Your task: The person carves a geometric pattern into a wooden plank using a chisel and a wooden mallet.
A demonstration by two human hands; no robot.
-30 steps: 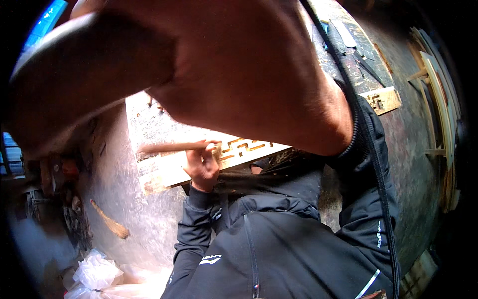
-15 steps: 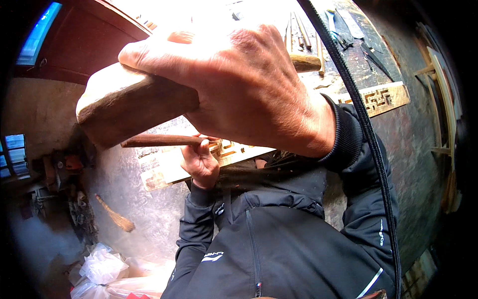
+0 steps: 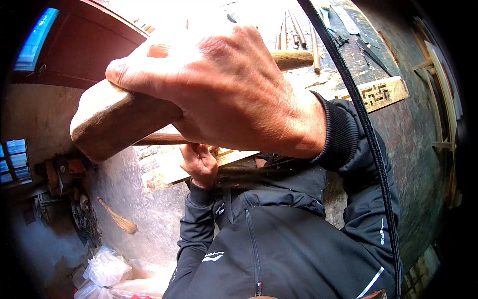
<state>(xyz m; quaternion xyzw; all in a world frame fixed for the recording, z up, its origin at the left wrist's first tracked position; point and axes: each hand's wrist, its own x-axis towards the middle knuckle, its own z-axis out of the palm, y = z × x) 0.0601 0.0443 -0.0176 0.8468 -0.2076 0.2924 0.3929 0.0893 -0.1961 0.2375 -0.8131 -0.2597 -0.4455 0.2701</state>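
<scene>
My right hand point(image 3: 214, 89) is large and close in view, closed around a wooden mallet with a blocky head point(image 3: 124, 117). What looks like its handle sticks out beyond my wrist. Lower down, my left hand point(image 3: 200, 167) is closed around a chisel with a brown wooden handle point(image 3: 162, 139). The chisel's tip is hard to make out, but it lies by the fretwork of a pale carved board point(image 3: 164, 172). My right hand and the mallet head cover part of the chisel and the board. The board's cut-out right end point(image 3: 381, 94) shows past my right sleeve.
Several slim wooden-handled tools point(image 3: 298, 32) lie on the bench at the back. A dark pointed tool point(image 3: 373, 57) rests to their right. A straw brush point(image 3: 118, 217) lies on the floor at left, above a pale plastic bag point(image 3: 107, 269). A black cord point(image 3: 356, 94) crosses the view.
My right hand and the mallet have moved a little left and down, covering more of the chisel handle. My left hand has barely moved.
</scene>
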